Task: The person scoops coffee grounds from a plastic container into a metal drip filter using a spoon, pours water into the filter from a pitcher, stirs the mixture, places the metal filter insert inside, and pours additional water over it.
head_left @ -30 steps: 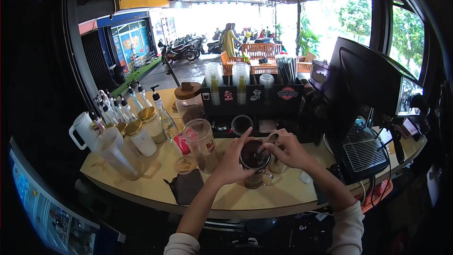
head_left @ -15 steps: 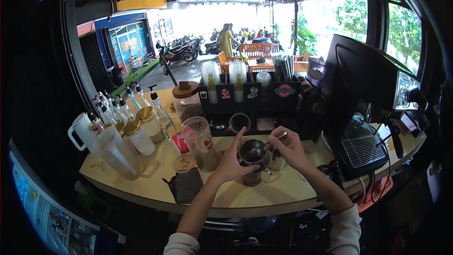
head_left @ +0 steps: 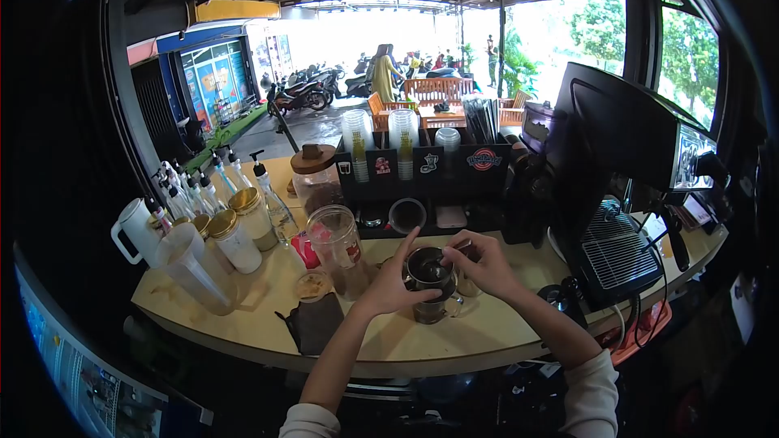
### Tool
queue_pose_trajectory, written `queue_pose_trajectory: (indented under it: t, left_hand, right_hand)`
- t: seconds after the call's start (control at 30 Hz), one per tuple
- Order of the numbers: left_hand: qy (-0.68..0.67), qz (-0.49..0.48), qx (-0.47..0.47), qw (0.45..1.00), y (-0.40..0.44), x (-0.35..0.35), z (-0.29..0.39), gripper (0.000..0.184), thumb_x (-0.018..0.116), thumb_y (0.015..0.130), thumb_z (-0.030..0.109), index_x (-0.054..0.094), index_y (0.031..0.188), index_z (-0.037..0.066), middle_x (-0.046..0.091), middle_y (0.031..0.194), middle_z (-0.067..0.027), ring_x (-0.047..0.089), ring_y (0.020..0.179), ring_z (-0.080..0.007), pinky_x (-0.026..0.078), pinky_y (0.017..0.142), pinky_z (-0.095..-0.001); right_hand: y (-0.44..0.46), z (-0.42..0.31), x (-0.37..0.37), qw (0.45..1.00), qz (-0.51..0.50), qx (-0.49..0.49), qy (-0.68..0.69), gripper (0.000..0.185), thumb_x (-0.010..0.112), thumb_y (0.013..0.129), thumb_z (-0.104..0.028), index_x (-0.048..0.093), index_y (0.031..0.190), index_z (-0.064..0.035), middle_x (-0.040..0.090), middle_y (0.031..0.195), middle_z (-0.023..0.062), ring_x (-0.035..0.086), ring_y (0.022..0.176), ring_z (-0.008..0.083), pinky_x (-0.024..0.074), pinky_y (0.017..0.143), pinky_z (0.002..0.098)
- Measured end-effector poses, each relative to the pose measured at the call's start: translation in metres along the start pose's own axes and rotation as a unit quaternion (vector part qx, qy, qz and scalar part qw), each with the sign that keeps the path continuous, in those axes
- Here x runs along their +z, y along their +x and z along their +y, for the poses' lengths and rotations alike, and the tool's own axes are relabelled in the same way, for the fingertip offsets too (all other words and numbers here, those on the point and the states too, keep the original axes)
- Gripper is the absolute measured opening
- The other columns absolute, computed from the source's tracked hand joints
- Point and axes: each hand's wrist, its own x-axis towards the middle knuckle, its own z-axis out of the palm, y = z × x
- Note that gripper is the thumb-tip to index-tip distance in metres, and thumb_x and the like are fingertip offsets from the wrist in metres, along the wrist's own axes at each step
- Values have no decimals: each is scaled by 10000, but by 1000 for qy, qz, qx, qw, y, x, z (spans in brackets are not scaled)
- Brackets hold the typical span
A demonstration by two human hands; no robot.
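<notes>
My left hand [head_left: 394, 287] is wrapped round the side of a dark metal cup [head_left: 419, 262], thumb at the near rim. The cup sits on top of a clear glass mug [head_left: 428, 313] with a handle on its right, at the counter's front. My right hand [head_left: 482, 266] is closed at the cup's right rim, pinching what looks like a small spoon, mostly hidden by the fingers. Dark contents show inside the cup. Left of my left hand stands a tall clear plastic jug [head_left: 335, 243] with a red mark.
A dark cloth [head_left: 317, 324] lies at the counter's [head_left: 479, 332] front edge. On the left are a clear pitcher [head_left: 195, 268], gold-lidded jars [head_left: 235, 243] and pump bottles. A black cup rack [head_left: 406, 172] stands behind, an espresso machine [head_left: 621, 138] at the right.
My right hand has moved slightly left and lower over the cup. The spoon sits deeper in it. The whole view has shifted a little.
</notes>
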Motion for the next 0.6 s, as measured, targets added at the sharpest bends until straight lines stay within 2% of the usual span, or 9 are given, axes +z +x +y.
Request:
queue_pose_trajectory:
  t: [0.07,0.13,0.17,0.23,0.27,0.33,0.43,0.53,0.6]
  left_hand:
    - [46,23,33,998,0,-2,1,1129,865,614,250,156,1482,112,514,1240,-121,515,1174,-250,372,1048,-366]
    - [147,106,108,977,1,-8,23,933,841,645,269,341,1414,97,549,1138,-104,553,1079,-239,415,973,-362]
    - [146,106,108,978,2,-8,30,933,841,645,269,341,1414,97,549,1138,-104,553,1079,-239,415,973,-362]
    - [145,76,72,984,4,-6,41,620,779,700,313,552,1223,68,563,901,-89,566,917,-234,403,882,-394]
    - [143,78,70,984,4,-4,46,620,779,700,313,552,1223,68,563,901,-89,566,917,-234,403,882,-394]
    - [226,24,28,974,6,-1,53,323,707,774,253,641,1020,54,597,853,-72,584,858,-238,367,882,-395]
    - [294,104,143,939,10,5,46,169,650,822,195,648,927,62,628,819,-58,598,816,-231,341,889,-391]
    - [327,107,154,926,11,4,49,123,641,837,145,664,926,65,670,865,-64,595,776,-221,367,848,-371]
    - [327,119,151,925,11,4,49,107,642,841,148,668,902,64,668,846,-61,593,766,-223,368,844,-376]
  right_hand:
    - [1,-1,0,1000,-11,-13,-18,105,632,886,-126,619,888,-22,666,755,27,604,693,60,449,614,213]
    - [2,-3,0,999,-21,-25,-35,109,635,889,-120,609,909,-17,663,778,29,617,698,51,459,599,184]
    - [3,-7,0,998,-13,-37,-58,112,650,877,-121,614,906,-19,656,773,23,610,689,51,457,599,186]
    - [4,-11,4,995,-9,-48,-82,117,665,866,-121,618,903,-21,649,767,18,602,679,51,455,598,187]
    - [5,-11,7,998,3,-32,-56,129,692,830,-120,631,878,-17,636,745,19,568,675,65,446,615,218]
    - [4,-13,8,999,15,-16,-30,142,719,795,-119,645,854,-13,622,722,21,533,672,79,437,631,248]
    - [3,-16,4,998,-1,-52,-38,162,733,780,-111,641,878,-19,628,773,19,527,682,80,433,640,246]
    - [-2,-8,-11,995,2,-86,-52,222,742,771,-103,629,947,-30,618,869,22,512,704,75,428,652,240]
    - [-10,16,-27,998,32,-13,-56,245,704,809,-117,613,1023,-39,602,961,51,550,736,117,436,669,261]
